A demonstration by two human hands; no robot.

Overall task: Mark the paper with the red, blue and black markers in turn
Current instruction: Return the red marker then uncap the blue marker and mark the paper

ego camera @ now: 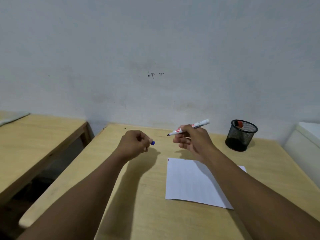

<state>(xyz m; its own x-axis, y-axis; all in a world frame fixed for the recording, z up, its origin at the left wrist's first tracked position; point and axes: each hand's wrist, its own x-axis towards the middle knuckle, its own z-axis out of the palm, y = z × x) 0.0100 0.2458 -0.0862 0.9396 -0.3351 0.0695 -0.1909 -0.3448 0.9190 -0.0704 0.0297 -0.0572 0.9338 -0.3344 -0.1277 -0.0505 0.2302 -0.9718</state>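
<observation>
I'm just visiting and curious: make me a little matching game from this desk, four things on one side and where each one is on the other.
Things:
1. blue cap
2. uncapped marker
3. red-capped marker
4. paper

Places:
A. flat on the desk
B. in the right hand
C. in the mesh cup
D. in the left hand

Pairs: 1-D, 2-B, 3-C, 4-A

1. A light wooden table [138, 196] stands against a pale wall.
2. A white paper [188, 182] lies flat on its right half, with a small red mark at the far left corner.
3. A black mesh cup [240, 135] stands upright near the far right corner, well apart from the paper.
4. A second wooden table [34, 135] sits to the left, across a gap.
</observation>
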